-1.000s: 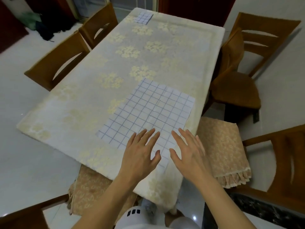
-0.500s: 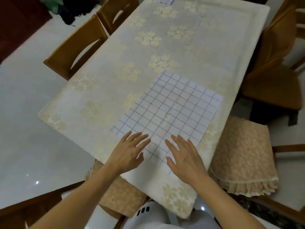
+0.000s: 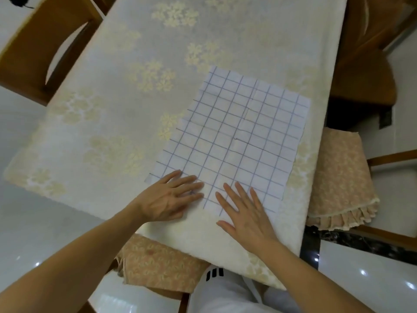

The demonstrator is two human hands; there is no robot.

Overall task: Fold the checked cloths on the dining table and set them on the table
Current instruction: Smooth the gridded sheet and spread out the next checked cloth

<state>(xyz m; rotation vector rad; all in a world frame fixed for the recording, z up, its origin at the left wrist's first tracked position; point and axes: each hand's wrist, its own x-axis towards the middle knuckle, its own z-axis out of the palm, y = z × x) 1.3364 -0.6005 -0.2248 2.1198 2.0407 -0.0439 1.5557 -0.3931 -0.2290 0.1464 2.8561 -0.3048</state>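
The checked cloth (image 3: 234, 141), white with a blue grid, is lying spread flat on the dining table (image 3: 126, 91), toward the table's right side and near the edge closest to the person. Crease lines are running through the middle of the cloth in both directions. The table is wearing a cream covering with pale yellow flower clusters, and its near edge is hanging over the side. The left hand (image 3: 168, 201) is lying palm down with fingers straight and slightly spread, its fingertips (image 3: 198, 185) resting on the near left corner of the cloth while the palm is sitting on the table covering. The right hand (image 3: 246, 213) is likewise lying flat with fingers extended and apart, its fingers resting on the near edge of the cloth and its heel on the covering. Neither hand is gripping anything; the two hands are lying close beside each other without touching. A wooden chair (image 3: 40, 48) is standing at the far left of the table. A cushioned seat (image 3: 338, 177) with a fringed floral cover is standing at the right side, and a second floral cushion (image 3: 158, 267) is showing below the near table edge.
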